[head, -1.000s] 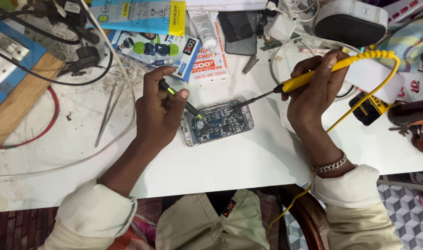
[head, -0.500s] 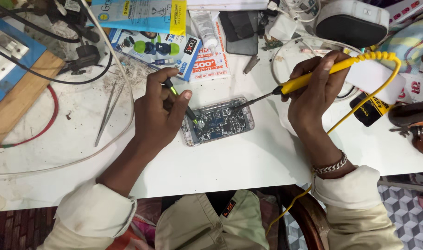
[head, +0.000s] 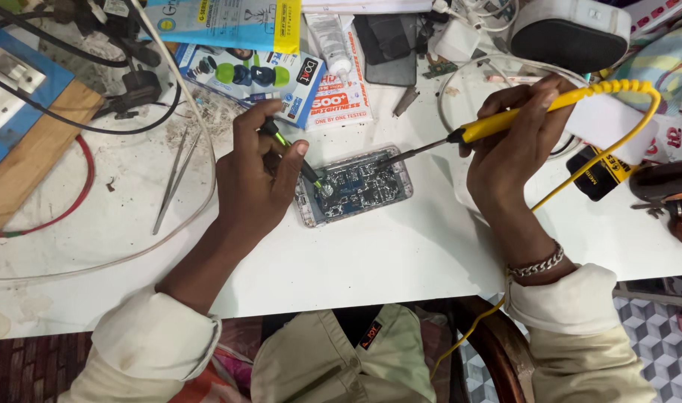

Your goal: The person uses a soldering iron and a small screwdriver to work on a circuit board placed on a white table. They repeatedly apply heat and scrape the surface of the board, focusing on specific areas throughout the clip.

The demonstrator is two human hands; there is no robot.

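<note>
Yellow plastic marks the handle of the soldering iron (head: 520,118) that I have clasped in my right hand (head: 509,153), fingers wrapped round the grip, its dark metal shaft slanting down and left so the tip sits over the opened phone (head: 353,186). That phone lies flat on the white table (head: 371,254), back cover off, blue circuit board showing, between my two hands. My left hand (head: 255,179) pinches a slim black tool with a green band (head: 288,148) between thumb and fingers, its point touching the board near the phone's left end. I cannot tell exactly what kind of tool it is. A coiled yellow cord (head: 624,97) runs from the iron's rear and loops down past my right wrist, where a chain bracelet (head: 536,263) sits. Steel tweezers (head: 173,179) lie well to the left of my left hand, near a red wire (head: 78,190). Printed boxes (head: 251,75) and a white tube (head: 332,41) crowd the table's far edge.
</note>
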